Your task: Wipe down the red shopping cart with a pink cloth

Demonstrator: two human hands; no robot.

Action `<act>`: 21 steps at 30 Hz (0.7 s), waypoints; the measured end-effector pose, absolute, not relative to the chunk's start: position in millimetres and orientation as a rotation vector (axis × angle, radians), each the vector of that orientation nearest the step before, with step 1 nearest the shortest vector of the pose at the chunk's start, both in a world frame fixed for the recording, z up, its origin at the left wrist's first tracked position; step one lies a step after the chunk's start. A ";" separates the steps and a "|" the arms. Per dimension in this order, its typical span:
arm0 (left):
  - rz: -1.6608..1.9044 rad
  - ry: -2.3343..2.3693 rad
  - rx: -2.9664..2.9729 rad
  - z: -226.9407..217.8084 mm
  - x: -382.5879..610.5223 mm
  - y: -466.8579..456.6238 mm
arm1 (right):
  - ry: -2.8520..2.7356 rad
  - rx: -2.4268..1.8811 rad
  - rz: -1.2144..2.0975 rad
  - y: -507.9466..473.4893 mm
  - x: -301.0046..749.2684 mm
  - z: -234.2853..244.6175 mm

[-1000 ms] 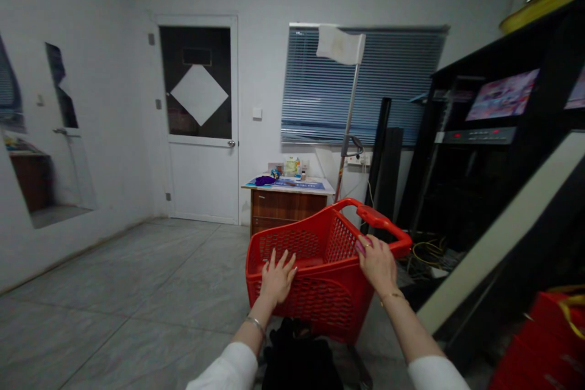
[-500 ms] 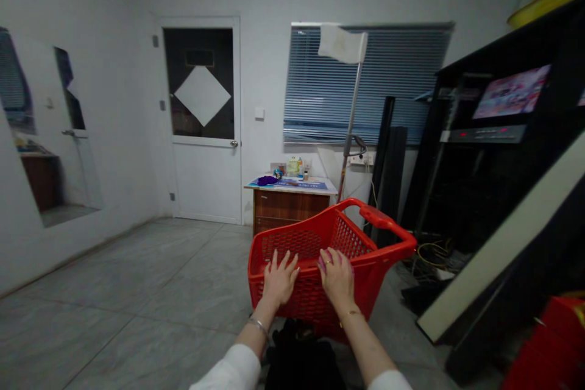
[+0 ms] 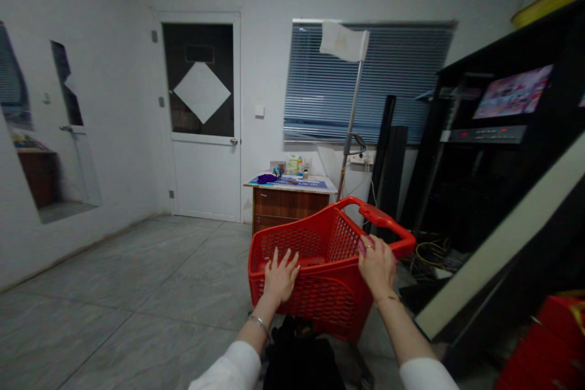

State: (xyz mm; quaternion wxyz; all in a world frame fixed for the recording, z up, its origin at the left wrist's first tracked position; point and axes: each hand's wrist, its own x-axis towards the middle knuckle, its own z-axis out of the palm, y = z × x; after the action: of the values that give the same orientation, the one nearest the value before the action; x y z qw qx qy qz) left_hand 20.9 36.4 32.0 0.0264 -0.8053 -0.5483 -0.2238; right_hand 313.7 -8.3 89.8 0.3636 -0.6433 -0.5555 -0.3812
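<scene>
A red plastic shopping cart (image 3: pixel 315 304) with perforated sides stands in front of me, its handle toward the right. My left hand (image 3: pixel 280 275) rests with fingers spread over the near rim, holding nothing. Farther right along the same rim, close to the handle end, my right hand (image 3: pixel 377 261) presses down with bent fingers. Small bits of something pink (image 3: pixel 362 247) show at the edges of that hand; most of it is hidden under the palm. The inside of the basket is partly visible.
Behind the cart is a brown drawer cabinet (image 3: pixel 287 202) with a purple cloth (image 3: pixel 267 178) and small bottles on top. A white flag (image 3: pixel 343 41) on a pole rises beside it. At right are a black rack (image 3: pixel 484 177) and a leaning pale board (image 3: pixel 498 244).
My right hand has slid right along the near rim, from the middle toward the handle end, with the pink thing under it. My left hand and the cart have stayed about where they were.
</scene>
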 end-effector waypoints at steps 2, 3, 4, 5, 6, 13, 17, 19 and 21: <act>-0.681 -1.695 -2.485 31.7 20.8 36.1 | -1.528 -1.658 -0.919 -7.6 274.5 75.8; -0.676 -1.692 -2.481 31.8 20.6 35.8 | -1.577 -1.648 -0.886 -7.3 254.3 68.9; -0.673 -1.692 -2.477 32.0 20.3 35.6 | -1.616 -1.636 -0.853 -7.2 235.9 62.6; -0.671 -1.691 -2.473 32.3 19.9 35.3 | -1.643 -1.622 -0.829 -7.1 220.5 57.6; -0.670 -1.690 -2.473 32.8 19.3 35.0 | -1.665 -1.608 -0.811 -7.2 209.3 54.0; -0.674 -1.672 -2.504 35.8 16.1 34.3 | -1.747 -1.551 -0.833 -11.1 269.6 74.9; -0.683 -1.684 -2.493 34.6 20.6 34.8 | -1.585 -1.612 -0.924 -10.3 324.2 94.1; -0.691 -1.698 -2.488 34.2 23.1 34.7 | -1.521 -1.631 -0.946 -8.7 324.5 93.9; -0.695 -1.705 -2.486 34.3 24.8 34.0 | -1.505 -1.645 -0.946 -6.9 305.5 86.8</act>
State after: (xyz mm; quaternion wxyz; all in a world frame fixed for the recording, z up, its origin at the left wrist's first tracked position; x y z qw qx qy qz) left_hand 24.8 34.0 34.3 0.0240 -0.8034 -0.5509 -0.2245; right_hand 305.5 -6.9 86.8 0.3521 -0.6356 -0.5817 -0.3656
